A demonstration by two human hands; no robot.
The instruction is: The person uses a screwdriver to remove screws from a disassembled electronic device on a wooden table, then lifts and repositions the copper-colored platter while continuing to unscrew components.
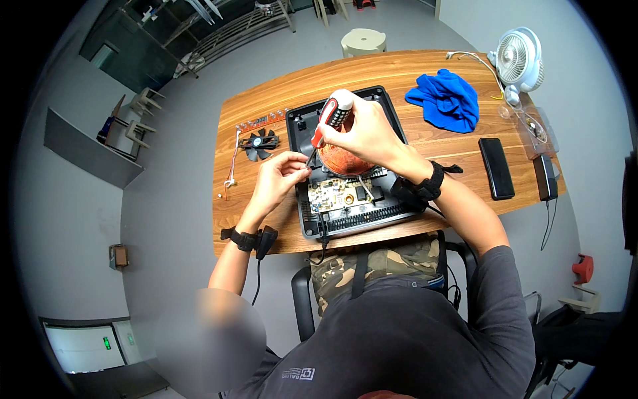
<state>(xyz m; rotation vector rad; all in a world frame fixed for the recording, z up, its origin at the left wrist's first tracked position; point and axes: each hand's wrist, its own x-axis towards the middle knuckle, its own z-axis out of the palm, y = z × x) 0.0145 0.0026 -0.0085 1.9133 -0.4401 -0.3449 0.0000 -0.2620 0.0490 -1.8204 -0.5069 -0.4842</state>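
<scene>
My right hand (370,133) grips a screwdriver (328,121) with a red, black and white handle, its shaft slanting down to the left. The shaft meets the fingertips of my left hand (279,177), closed in a pinch; whatever they hold there is too small to make out. Both hands are over an opened black appliance housing (380,100), which looks like an induction cooker base. Inside it lies a round copper coil (345,161), partly covered by my right hand. A pale circuit board (330,197) with several components sits nearer to me, in front of the coil.
Left of the housing lie a small black fan (259,144) and a red-orange strip board (262,120) with wires. On the right are a blue cloth (446,101), a black phone (496,169), a power adapter (545,178) and a white desk fan (519,61).
</scene>
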